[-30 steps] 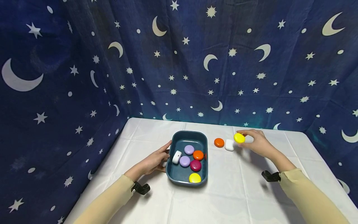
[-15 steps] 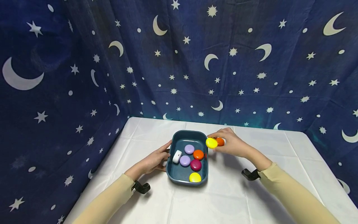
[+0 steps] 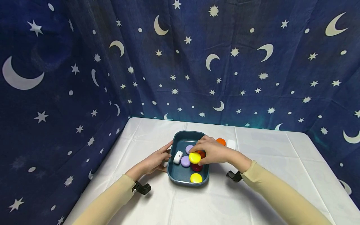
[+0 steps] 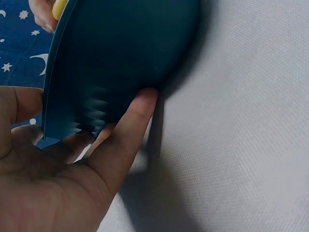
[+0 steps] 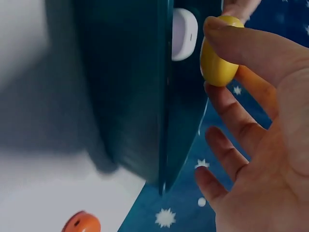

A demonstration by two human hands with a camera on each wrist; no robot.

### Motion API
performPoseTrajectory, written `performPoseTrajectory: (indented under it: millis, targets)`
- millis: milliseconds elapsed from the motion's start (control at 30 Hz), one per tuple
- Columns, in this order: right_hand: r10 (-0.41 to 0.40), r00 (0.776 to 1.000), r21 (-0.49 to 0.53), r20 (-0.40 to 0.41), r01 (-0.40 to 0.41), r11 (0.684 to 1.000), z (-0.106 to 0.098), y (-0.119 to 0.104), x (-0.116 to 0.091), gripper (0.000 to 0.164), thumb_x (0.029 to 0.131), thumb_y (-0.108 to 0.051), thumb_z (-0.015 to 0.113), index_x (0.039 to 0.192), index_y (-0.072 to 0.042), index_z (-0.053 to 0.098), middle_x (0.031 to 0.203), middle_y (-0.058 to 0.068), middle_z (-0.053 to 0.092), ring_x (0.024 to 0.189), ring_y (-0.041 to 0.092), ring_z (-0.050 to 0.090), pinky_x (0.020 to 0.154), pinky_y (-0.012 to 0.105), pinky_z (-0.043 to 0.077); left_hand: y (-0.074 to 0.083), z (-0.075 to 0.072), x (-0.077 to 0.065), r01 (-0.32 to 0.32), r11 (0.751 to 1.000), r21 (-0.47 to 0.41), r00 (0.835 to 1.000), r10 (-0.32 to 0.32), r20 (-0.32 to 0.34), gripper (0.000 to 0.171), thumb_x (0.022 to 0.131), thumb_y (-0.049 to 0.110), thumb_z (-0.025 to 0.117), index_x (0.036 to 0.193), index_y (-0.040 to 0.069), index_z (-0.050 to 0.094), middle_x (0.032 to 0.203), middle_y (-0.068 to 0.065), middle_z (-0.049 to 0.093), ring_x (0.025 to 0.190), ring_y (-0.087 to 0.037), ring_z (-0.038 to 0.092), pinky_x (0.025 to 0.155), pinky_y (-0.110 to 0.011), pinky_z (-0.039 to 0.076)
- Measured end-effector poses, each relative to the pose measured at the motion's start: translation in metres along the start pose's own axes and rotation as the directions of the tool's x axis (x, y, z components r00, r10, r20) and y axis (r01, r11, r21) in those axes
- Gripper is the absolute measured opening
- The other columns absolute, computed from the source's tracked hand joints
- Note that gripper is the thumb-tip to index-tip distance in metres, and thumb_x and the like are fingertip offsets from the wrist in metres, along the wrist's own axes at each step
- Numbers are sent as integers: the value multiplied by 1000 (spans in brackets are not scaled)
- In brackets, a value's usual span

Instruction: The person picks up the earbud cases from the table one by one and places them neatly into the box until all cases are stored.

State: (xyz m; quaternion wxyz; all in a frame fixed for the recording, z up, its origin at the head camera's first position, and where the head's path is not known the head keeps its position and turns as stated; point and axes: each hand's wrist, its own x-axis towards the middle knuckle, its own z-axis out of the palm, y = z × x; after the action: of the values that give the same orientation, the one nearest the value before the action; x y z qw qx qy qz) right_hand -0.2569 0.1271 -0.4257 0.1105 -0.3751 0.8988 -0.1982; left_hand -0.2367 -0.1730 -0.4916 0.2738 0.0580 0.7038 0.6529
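My right hand (image 3: pixel 215 151) pinches a flat round yellow bead (image 3: pixel 194 158) between thumb and fingers, above the inside of a dark teal box (image 3: pixel 184 136). In the right wrist view, the held yellow bead (image 5: pixel 217 65) is seen side-on past the box rim. Below it lie two lilac beads (image 3: pixel 185 161), a dark red one (image 3: pixel 196 167), partly covered, and an orange one (image 3: pixel 201 153), mostly behind the fingers. A white bead (image 3: pixel 177 157) stands on edge at the left; another yellow bead (image 3: pixel 196 178) lies at the near end. My left hand (image 3: pixel 154 162) rests against the box's left wall with extended fingers.
Right of the box on the white cloth (image 3: pixel 264 187) lie an orange bead (image 3: pixel 221 141) and a white squarish bead (image 3: pixel 231 144), both partly behind the right hand. A dark blue curtain (image 3: pixel 197 90) with moons and stars stands behind and to the left.
My right hand has carried the yellow bead leftward from beside the white squarish bead, past the orange one, and over the box. The left hand and box have stayed in place.
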Motion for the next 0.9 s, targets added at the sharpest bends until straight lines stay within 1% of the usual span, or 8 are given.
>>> performPoseTrajectory:
  millis: [100,233,367,500,600,667,800,900]
  targets:
    - [-34,999,-17,34,35,999,6,-6,5,51,78,-29,89,127,-35,73,117,-15,64,115,17,40,91,42,38,0,0,0,2,1000,4,1000,-2,2,72,102,15,47,165,35,18,162,-18,29,131,-39,51,76,-50,58]
    - [-79,994,-58,79,83,995,14,-11,10,53,78,-30,90,128,-34,73,119,-11,66,114,18,41,95,44,37,-1,0,0,3,1000,3,1000,-3,9,72,103,15,47,165,35,17,163,-19,28,132,-39,50,78,-50,58]
    - [-98,988,-78,117,108,991,20,-15,13,54,77,-31,91,128,-34,73,117,-12,66,113,17,42,100,45,35,-1,0,1,5,1000,1,1000,-5,7,72,103,15,46,165,35,17,163,-19,27,132,-40,49,78,-51,58]
    - [-115,984,-115,134,131,985,23,-17,14,54,78,-36,90,129,-35,72,117,-13,65,117,18,43,103,47,34,0,0,0,4,1000,0,1000,-4,5,72,103,15,46,165,35,17,163,-19,28,132,-39,50,78,-51,58]
    - [-117,985,-133,125,133,982,24,-16,14,56,79,-37,89,132,-34,71,120,-10,64,120,20,42,104,48,34,0,0,0,0,1000,-3,1000,0,12,72,103,14,46,165,35,17,163,-19,28,131,-39,51,79,-51,58]
    - [-108,989,-133,100,121,984,22,-14,13,56,79,-35,88,133,-33,70,122,-8,63,120,20,42,104,48,34,-1,0,-1,-4,1000,-3,1000,4,18,72,103,14,46,165,35,16,163,-19,28,131,-39,51,79,-50,58]
    - [-68,997,-112,30,71,991,15,-8,9,52,81,-29,87,131,-32,72,122,-9,64,119,19,41,99,46,37,-1,0,0,-6,1000,-6,1000,6,21,72,103,14,46,166,34,15,162,-19,29,130,-38,52,78,-49,58]
    - [-34,999,-73,-2,33,997,9,-4,3,51,82,-28,85,131,-32,72,123,-11,63,121,19,40,97,46,38,-1,0,0,-7,1000,-9,1000,7,17,72,103,14,46,165,35,17,162,-19,30,129,-37,53,77,-49,58]
